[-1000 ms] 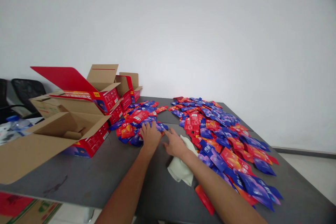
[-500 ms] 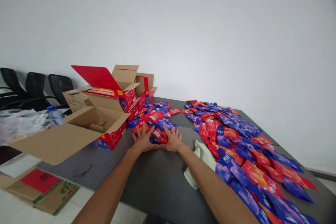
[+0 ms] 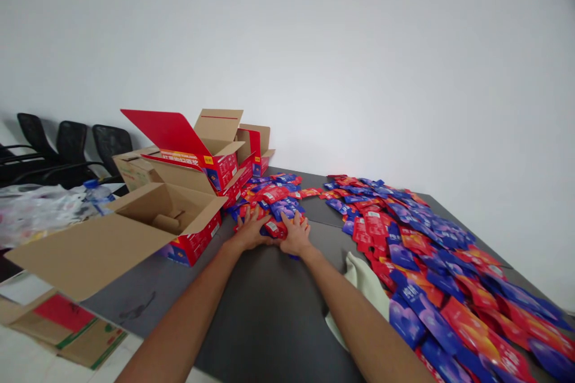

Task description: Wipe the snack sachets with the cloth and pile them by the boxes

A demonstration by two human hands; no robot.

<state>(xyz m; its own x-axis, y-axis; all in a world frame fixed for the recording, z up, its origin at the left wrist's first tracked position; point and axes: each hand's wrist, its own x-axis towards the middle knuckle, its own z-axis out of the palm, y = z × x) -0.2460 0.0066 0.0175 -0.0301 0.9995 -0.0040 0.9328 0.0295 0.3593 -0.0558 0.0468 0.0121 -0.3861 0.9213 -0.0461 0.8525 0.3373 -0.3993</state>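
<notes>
My left hand (image 3: 247,236) and right hand (image 3: 295,238) press, fingers (image 3: 254,215) spread wide, against the near side of the smaller packet pile (image 3: 275,194) on the table (image 3: 265,317); I cannot tell whether they grip any; an open box (image 3: 203,245) stands to its left, a pale cloth (image 3: 365,281) to its right.

Far: a plain white wall (image 3: 359,60). Left, far: black chairs (image 3: 112,145) in a row. Left: plastic bags (image 3: 40,209) beside a blue-capped bottle (image 3: 97,194). Left, near: brown cardboard (image 3: 85,341) with red patch and green stripes, on pale floor (image 3: 27,354). Right of centre, near: pale-green cloth (image 3: 365,278), crumpled on the dark desk (image 3: 269,311).
</notes>
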